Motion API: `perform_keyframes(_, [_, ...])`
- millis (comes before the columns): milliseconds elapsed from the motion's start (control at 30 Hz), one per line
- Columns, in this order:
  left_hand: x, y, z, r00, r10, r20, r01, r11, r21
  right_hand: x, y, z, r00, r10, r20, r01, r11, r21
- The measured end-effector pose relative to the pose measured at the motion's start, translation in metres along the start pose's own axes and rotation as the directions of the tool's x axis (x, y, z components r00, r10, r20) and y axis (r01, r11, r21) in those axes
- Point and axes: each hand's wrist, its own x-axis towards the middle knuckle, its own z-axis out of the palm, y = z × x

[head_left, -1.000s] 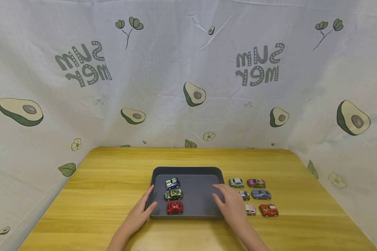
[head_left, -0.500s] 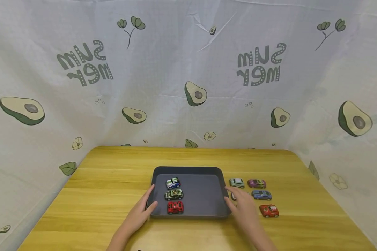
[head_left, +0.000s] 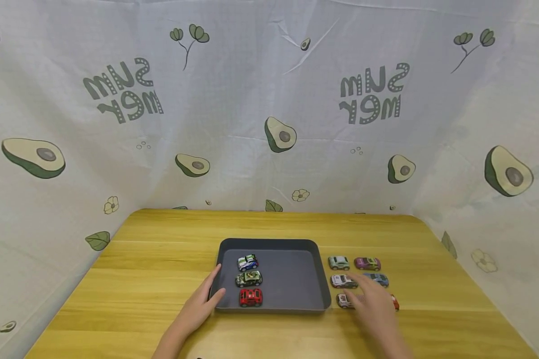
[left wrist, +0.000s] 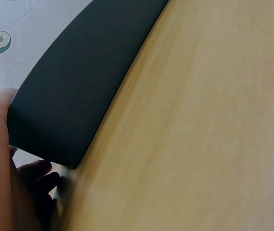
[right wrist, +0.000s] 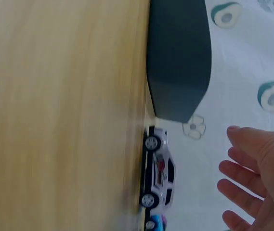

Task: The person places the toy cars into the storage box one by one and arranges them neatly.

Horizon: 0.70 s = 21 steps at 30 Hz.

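In the head view my left hand holds the left wall of a dark grey tray, thumb over the rim and fingers along the outside. Three toy cars stand in a column inside it: a white-and-blue car, a camouflage car and a red car. Right of the tray, my right hand hovers with spread, relaxed fingers over more toy cars. Beneath it lies a white car, partly covered, and a red car mostly hidden. The right wrist view shows nothing between the fingers.
Also right of the tray are a pale green car, a purple car, another white car and a blue car. All stand on a yellow wooden table. A printed white curtain surrounds the table.
My right hand has moved from over the tray's right side, past its right rim, to above the cars on the right. My left hand and the tray stay in place.
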Motion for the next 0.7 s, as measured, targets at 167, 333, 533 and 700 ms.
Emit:
perform_keyframes(167, [-0.001, 0.001, 0.0, 1.0, 0.005, -0.004, -0.005, 1.0, 0.001, -0.006, 0.019, -0.003, 0.999, 0.026, -0.033, -0.026, 1.0, 0.017])
perform_keyframes(333, [-0.001, 0.001, 0.0, 1.0, 0.002, -0.005, -0.002, 1.0, -0.004, -0.01, 0.039, -0.008, 0.998, 0.059, 0.004, -0.059, 0.997, 0.045])
perform_keyframes(533, [0.0, 0.001, 0.001, 1.0, 0.0, -0.004, 0.0, 1.0, -0.016, -0.014, 0.069, -0.01, 0.998, 0.065, -0.001, -0.065, 0.997, 0.027])
perform_keyframes(700, [-0.001, 0.001, 0.0, 1.0, -0.002, 0.0, 0.002, 1.0, -0.01, -0.017, 0.088, -0.012, 0.999, 0.036, 0.004, -0.036, 0.999, -0.006])
